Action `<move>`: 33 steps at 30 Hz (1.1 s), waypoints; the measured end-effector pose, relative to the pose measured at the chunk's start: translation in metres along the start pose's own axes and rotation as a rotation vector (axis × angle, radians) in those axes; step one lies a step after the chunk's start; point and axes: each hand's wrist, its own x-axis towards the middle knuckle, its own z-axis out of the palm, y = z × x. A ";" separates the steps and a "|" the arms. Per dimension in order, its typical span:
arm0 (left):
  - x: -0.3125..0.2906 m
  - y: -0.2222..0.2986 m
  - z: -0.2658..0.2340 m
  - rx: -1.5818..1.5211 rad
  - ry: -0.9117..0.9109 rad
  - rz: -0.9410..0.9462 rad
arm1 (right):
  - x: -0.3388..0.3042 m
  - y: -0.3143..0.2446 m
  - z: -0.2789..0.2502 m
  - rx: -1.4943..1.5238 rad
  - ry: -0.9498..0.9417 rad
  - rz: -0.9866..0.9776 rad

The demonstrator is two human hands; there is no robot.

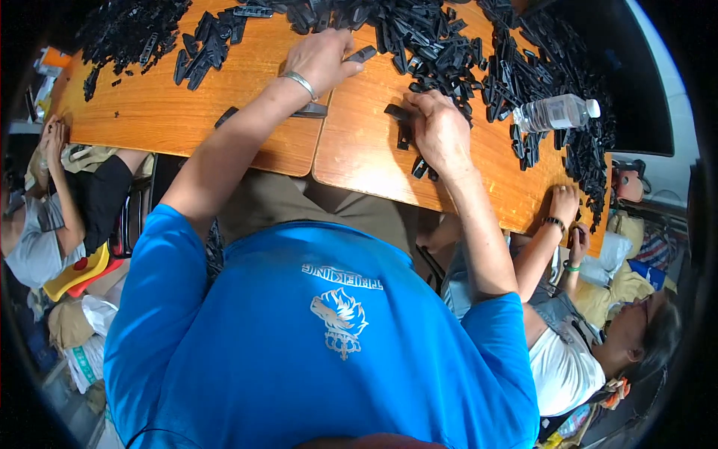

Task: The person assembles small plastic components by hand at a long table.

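My left hand [323, 61], with a silver bracelet at the wrist, is at the far middle of the wooden table [374, 168]. Its thumb and forefinger close on a small black plastic clip [362, 54], beside the heap. My right hand [441, 129] is bent over the table to the right, fingers curled down at another black clip [396, 112]; its fingertips are partly hidden. A few more loose clips [420, 168] lie under and beside this hand. Below my left forearm rests one longer black piece [310, 111].
A large heap of black clips [426, 45] covers the far side and runs down the right. Smaller black parts [127, 34] are piled at far left. A clear plastic bottle [557, 113] lies on the right heap. People sit at both sides; a co-worker's hand [565, 203] is at the right edge.
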 end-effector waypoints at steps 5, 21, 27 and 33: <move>-0.009 0.003 0.003 0.083 -0.105 0.147 | -0.002 -0.007 0.008 -0.116 -0.124 0.109; -0.025 -0.004 -0.002 -0.142 -0.154 0.217 | 0.046 0.009 0.033 0.026 0.021 -0.049; -0.013 -0.013 0.008 -0.166 -0.059 0.243 | 0.079 0.012 0.051 0.025 0.042 -0.303; 0.000 -0.027 -0.030 -0.106 -0.533 0.293 | 0.049 -0.004 0.035 0.100 -0.073 -0.185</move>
